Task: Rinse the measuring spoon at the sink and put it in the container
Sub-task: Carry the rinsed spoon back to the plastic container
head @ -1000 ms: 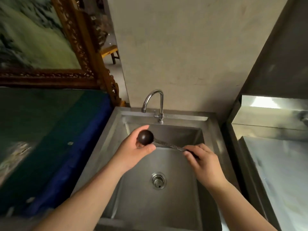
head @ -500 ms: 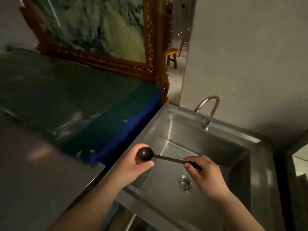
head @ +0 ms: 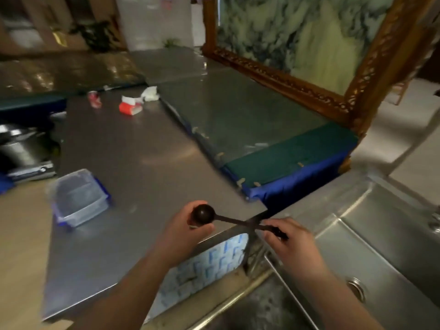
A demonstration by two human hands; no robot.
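**A:** What is nearest the camera?

**B:** Two bare forearms reach forward. The left hand [head: 183, 231] cups the round dark bowl of the measuring spoon [head: 203, 214]; the right hand [head: 289, 242] pinches the far end of its thin handle. The spoon lies level between them, in the air over the seam where the steel counter [head: 133, 163] meets the sink [head: 385, 244].

**A:** Where must it go?

**B:** Into the container [head: 79, 198], a clear plastic box with a blue rim, open and seemingly empty, well to the left on the counter.

**A:** What might go wrong?

**B:** I judge the spoon is probably wet, so the smooth bowl could slip from the cupping palm. When one hand lets go, the long handle may tip and drop into the gap by the sink. The light box could also slide if the spoon strikes its wall.

**A:** And farther off?

**B:** Red and white packets [head: 129, 106] lie on the counter, and a carved framed painting [head: 297, 44] stands at the right.
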